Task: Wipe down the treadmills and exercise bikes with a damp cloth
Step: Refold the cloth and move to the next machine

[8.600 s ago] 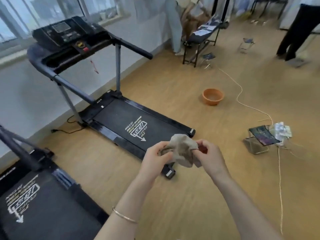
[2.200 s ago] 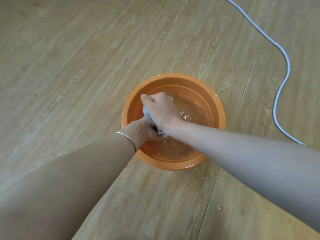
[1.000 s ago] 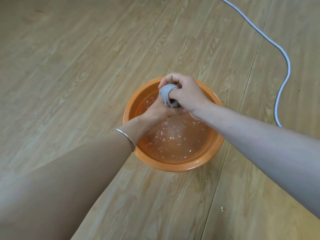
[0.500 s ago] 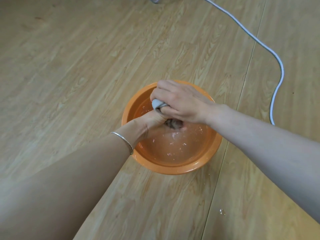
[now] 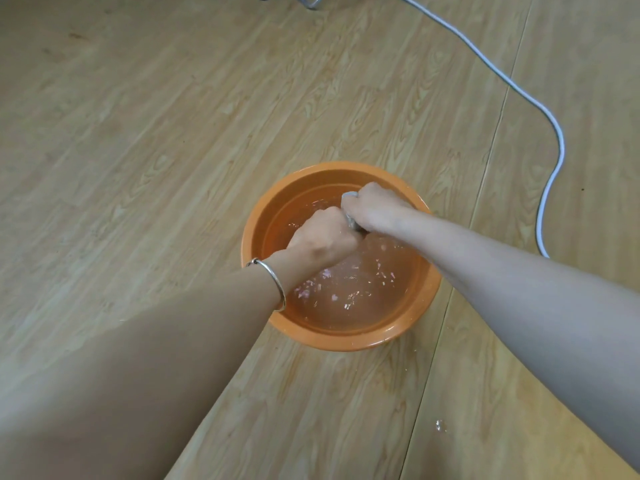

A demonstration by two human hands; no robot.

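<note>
Cloth (image 5: 352,220), bunched under one hand half a second ago, now spans both fists above the orange basin's (image 5: 346,342) water. Left hand (image 5: 323,237) and right hand (image 5: 372,207) fingers curl round it, hiding most of it.

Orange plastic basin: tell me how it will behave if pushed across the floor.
The orange plastic basin likely feels heavy for its size: it holds water. Shoved fast, that would probably slosh over the rim; droplets already dot the wooden floor. Wide and low, it should not tip.
</note>
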